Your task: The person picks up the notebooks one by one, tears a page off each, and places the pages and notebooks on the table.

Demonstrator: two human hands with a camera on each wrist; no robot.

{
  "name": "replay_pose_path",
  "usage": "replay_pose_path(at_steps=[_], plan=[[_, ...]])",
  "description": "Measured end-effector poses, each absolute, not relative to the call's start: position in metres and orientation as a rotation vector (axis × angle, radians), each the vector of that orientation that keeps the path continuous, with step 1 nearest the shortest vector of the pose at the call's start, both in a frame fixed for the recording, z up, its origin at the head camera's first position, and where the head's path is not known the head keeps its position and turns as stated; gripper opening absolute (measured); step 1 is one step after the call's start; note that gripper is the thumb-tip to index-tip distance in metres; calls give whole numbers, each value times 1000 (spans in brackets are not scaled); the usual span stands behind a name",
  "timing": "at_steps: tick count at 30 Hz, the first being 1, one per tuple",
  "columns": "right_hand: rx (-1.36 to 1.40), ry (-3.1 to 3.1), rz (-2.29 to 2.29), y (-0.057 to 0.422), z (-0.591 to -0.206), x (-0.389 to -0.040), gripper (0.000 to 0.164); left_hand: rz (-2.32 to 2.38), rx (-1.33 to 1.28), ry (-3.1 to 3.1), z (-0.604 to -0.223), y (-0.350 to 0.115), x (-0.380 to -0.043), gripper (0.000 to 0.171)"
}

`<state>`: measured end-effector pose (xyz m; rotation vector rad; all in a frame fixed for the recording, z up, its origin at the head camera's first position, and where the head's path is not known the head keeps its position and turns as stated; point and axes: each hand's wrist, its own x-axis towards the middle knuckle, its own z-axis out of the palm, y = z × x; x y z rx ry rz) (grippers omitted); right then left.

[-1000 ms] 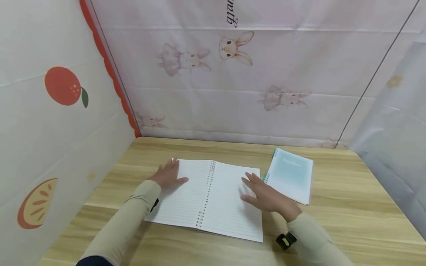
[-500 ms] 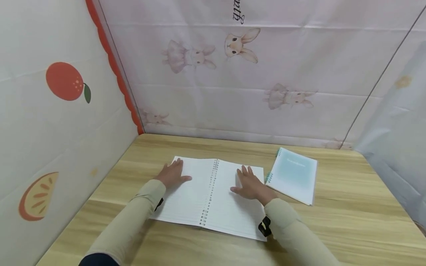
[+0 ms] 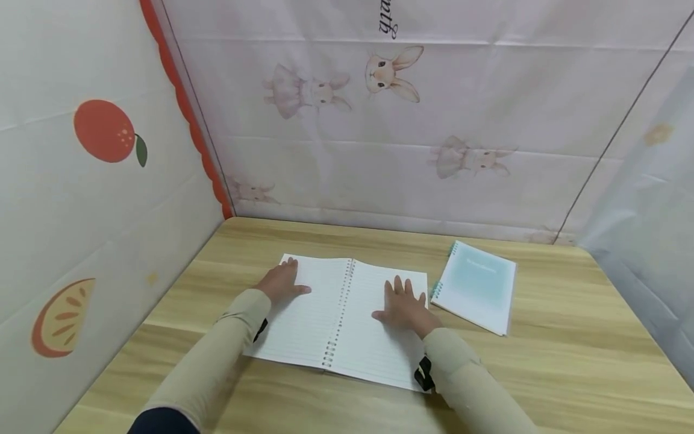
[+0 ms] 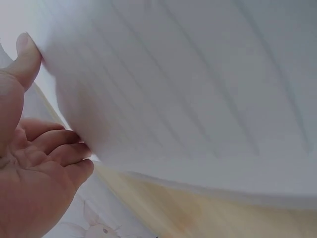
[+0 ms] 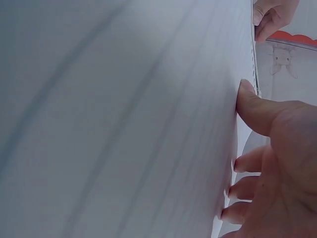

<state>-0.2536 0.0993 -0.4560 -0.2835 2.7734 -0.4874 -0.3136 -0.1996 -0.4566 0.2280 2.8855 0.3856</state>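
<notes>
Right hand [image 3: 403, 308], fingers spread, has come inward onto the open notebook [image 3: 352, 325] — left hand [image 3: 281, 283], also spread, rests opposite — so both halves seem steadied.

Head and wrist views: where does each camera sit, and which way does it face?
Head: on the person's head, facing forward and down at the open notebook; left hand, right hand and sleeves show.
Left wrist: on that wrist, looking across a lined page; left hand only.
Right wrist: on that wrist, looking across the other page; both hands show.
Both wrist views share: open notebook, left hand.
</notes>
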Motion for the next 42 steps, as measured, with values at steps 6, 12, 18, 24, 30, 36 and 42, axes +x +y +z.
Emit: replay_pose_path(at_steps=[6,12,18,24,30,36,42], plan=[[-285,2783,-489,100,-456,-256,85,387,189,2883,-455,-196,-314,90],[-282,2784,-476,98,-454,-256,85,351,319,2984,-453,-193,-310,72],[-327,2775,-480,94,-452,-255,85,553,340,2990,-445,-196,-295,35],[-312,2779,-487,92,-454,-258,86,764,205,2817,-419,-210,-278,58],[-288,2839,-380,95,-443,-266,84,1037,-56,2781,-391,-219,-270,89],[-399,2878,-373,92,-437,-266,73,1202,-191,2748,-388,-222,-269,86],[-433,2765,-541,76,-441,-262,70,1376,-281,2724,-405,-224,-273,43]])
